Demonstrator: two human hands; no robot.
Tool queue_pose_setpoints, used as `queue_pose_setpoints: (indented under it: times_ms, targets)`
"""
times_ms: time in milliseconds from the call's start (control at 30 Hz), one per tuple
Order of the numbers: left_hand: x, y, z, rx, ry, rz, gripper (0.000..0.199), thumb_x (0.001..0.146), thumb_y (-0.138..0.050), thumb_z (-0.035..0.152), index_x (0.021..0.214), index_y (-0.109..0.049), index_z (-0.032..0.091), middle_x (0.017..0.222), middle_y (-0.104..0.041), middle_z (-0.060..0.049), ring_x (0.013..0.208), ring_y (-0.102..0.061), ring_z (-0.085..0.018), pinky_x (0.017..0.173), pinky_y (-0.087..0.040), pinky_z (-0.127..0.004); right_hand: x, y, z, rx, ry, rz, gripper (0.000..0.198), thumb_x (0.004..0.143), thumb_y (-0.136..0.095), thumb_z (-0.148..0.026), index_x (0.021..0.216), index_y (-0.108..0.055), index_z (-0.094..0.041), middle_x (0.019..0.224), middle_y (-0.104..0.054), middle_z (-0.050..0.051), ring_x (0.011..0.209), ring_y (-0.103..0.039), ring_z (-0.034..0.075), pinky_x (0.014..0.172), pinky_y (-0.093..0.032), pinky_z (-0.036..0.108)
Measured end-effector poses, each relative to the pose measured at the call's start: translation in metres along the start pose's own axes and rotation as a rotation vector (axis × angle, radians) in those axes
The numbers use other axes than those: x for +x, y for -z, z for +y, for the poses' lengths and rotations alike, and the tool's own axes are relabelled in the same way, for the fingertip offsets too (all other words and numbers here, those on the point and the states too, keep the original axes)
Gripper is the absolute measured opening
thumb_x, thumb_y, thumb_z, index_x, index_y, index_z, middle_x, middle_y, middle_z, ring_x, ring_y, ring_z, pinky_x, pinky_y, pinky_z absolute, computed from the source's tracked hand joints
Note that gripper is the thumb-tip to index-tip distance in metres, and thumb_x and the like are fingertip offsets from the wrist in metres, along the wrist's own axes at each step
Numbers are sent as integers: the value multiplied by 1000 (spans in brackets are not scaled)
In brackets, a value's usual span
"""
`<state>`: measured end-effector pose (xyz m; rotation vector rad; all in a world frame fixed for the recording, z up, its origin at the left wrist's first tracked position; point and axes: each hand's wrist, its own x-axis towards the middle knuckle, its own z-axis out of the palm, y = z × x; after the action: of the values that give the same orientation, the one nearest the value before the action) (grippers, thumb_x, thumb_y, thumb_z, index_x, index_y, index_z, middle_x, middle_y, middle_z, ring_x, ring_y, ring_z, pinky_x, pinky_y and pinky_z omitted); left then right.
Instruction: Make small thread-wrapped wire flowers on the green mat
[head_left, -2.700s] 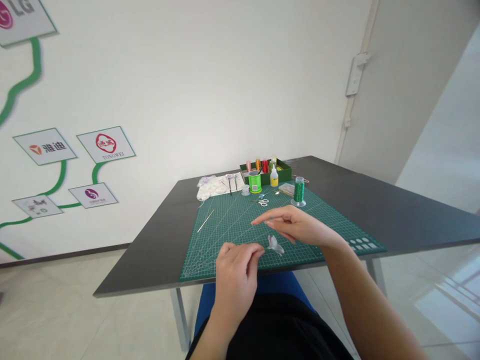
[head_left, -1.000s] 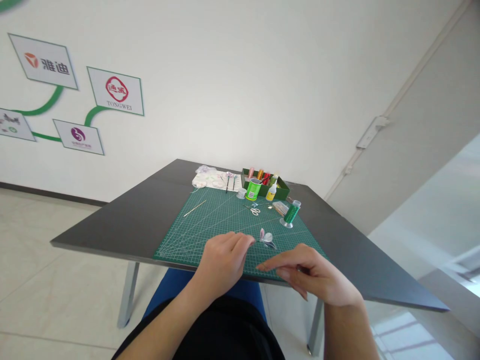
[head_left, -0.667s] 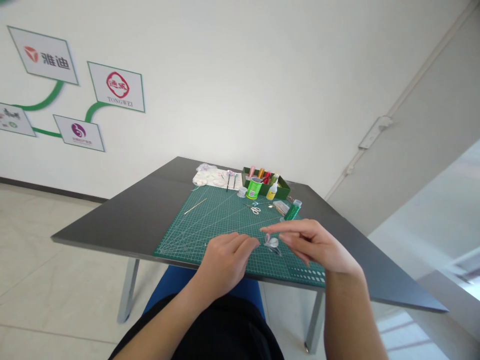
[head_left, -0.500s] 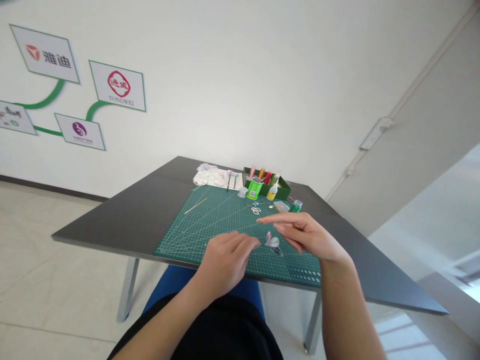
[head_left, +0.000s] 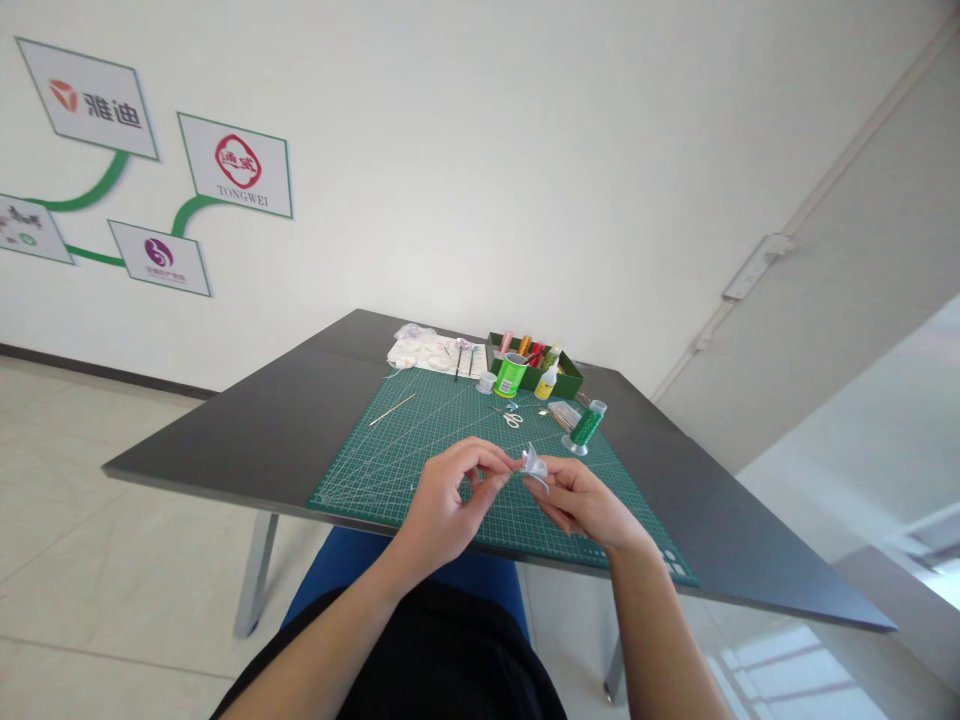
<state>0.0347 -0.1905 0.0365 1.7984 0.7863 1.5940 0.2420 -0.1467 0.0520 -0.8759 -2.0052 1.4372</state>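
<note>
A small, pale translucent flower [head_left: 535,465] with a pinkish tint is held up over the green cutting mat [head_left: 420,440]. My right hand [head_left: 581,500] pinches its petals from the right side, fingers closed. From the left, my left hand [head_left: 457,490] brings thumb and forefinger together at the flower's base. Whatever lies between those left fingertips is too small to make out. Beyond my right hand stands a spool of green thread [head_left: 588,425], upright on the mat. White-handled scissors [head_left: 512,420] lie farther back.
Along the back stand a green box [head_left: 571,384] of thread spools, a green can [head_left: 511,375], a yellow-labelled bottle [head_left: 546,383] and a small clear jar [head_left: 485,383]. White paper [head_left: 472,362] with finished pieces lies back left. A thin stick [head_left: 391,409] rests on the mat.
My right hand has moved in from its outstretched pose and closed on the flower. The flower is a little higher. My left hand has turned, fingertips pinching. The green spool shows more fully.
</note>
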Motion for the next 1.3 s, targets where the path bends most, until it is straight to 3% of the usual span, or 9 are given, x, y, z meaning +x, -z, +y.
queue_pose_setpoints:
  times_ms: [167,300,567,700,867,933,1033,1167,1300]
  targets:
    - [5,-3,-15,-530,339,-4,20,81,-74,29,86,-68,11,88,-73,-10,76,-67,-16,69,-52,-26,-6,-5,14,59,-31,21,48,94,-59,-44,129,-62,-11,38,-40,-11,30,-23,4,33,-16,17]
    - [6,-3,-20,-723,489,28,23,75,-80,27,84,-69,10,86,-75,-10,78,-69,-16,76,-54,-27,-9,-9,25,155,-39,34,47,94,-60,-41,132,-61,-11,38,-41,-11,30,-24,4,33,-17,16]
    - [9,-2,-20,-926,583,53,20,73,-82,23,83,-72,8,86,-74,-8,80,-70,-12,81,-56,-22,-10,-24,48,647,88,177,43,90,-67,-35,126,-66,-13,39,-29,-12,35,-13,5,32,-17,15]
    - [12,1,-22,-972,580,106,19,72,-83,20,81,-71,8,87,-74,-7,81,-70,-12,83,-56,-22,-11,-25,57,709,121,287,46,88,-69,-36,127,-65,-14,41,-27,-12,38,-10,5,31,-15,14]
    - [16,7,-22,-963,569,130,18,73,-83,20,80,-71,8,87,-74,-6,80,-70,-11,83,-56,-21,-13,-11,62,433,-8,441,53,87,-68,-44,129,-62,-12,42,-39,-10,34,-22,5,31,-23,16]
    - [16,8,-22,-950,558,132,17,73,-82,20,80,-72,9,87,-75,-6,80,-70,-11,83,-56,-21,-14,-3,66,232,-51,508,57,85,-68,-49,127,-63,-11,50,-54,-4,37,-41,8,35,-36,19]
    - [15,8,-23,-916,546,130,16,74,-81,20,81,-72,9,88,-75,-7,80,-70,-11,84,-56,-23,-19,7,71,-41,-70,632,60,82,-67,-54,123,-66,-11,75,-71,8,70,-68,21,59,-56,32]
    - [15,5,-24,-890,542,121,17,74,-81,22,81,-72,9,88,-75,-7,81,-70,-12,84,-56,-24,-29,1,61,-368,-29,866,49,86,-63,-52,116,-71,-16,112,-73,16,105,-67,30,93,-52,47]
    - [14,1,-25,-890,534,106,17,76,-80,23,82,-72,9,90,-75,-8,81,-70,-12,84,-56,-24,-32,-25,35,-326,42,866,44,91,-58,-51,117,-71,-18,122,-70,15,115,-63,30,103,-46,47]
